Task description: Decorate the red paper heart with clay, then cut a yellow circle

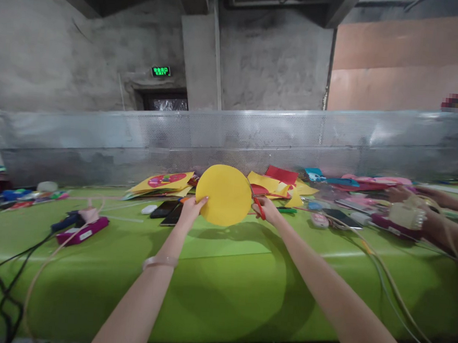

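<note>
A round yellow sheet (224, 196), paper or thin felt, is held up above the green table. My left hand (193, 206) is closed on its left edge, thumb across the front. In my right hand (268, 211) is a pair of scissors with red handles (260, 208); the blades lie along the circle's right edge. Just behind the circle, to the right, are yellow scraps (295, 198) and a red piece (281, 174). Behind my left hand lies a stack of yellow sheets (144, 184) with a pink-red printed round on top.
Dark phones (164, 209) lie left of my left hand. A purple power strip (83, 230) with cords sits on the green table (221, 286). At the right, a co-worker's hands and arms (445, 223) reach over another strip. A perforated metal partition (255, 137) runs behind.
</note>
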{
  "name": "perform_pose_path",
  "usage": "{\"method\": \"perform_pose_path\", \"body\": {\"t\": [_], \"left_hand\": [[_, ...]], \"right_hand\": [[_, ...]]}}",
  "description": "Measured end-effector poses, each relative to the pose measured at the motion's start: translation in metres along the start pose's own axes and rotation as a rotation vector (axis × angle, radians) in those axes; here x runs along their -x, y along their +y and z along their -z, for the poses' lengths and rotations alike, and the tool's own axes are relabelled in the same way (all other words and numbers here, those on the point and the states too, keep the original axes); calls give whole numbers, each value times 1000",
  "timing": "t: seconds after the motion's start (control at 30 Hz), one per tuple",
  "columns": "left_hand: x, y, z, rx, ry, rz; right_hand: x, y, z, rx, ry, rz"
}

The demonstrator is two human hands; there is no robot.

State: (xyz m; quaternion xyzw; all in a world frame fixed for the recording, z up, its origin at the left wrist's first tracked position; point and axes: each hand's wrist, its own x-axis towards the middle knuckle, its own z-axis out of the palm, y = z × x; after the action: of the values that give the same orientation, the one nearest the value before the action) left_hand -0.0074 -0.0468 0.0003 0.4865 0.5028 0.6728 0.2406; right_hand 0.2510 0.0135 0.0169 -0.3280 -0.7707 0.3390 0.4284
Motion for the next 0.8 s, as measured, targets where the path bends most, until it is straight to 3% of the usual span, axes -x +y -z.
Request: {"method": "perform_pose_path", "body": {"t": [0.8], "left_hand": [[-3, -5, 0, 81, -17, -33]], "right_hand": [[-1, 3, 1, 29, -23, -31]]}}
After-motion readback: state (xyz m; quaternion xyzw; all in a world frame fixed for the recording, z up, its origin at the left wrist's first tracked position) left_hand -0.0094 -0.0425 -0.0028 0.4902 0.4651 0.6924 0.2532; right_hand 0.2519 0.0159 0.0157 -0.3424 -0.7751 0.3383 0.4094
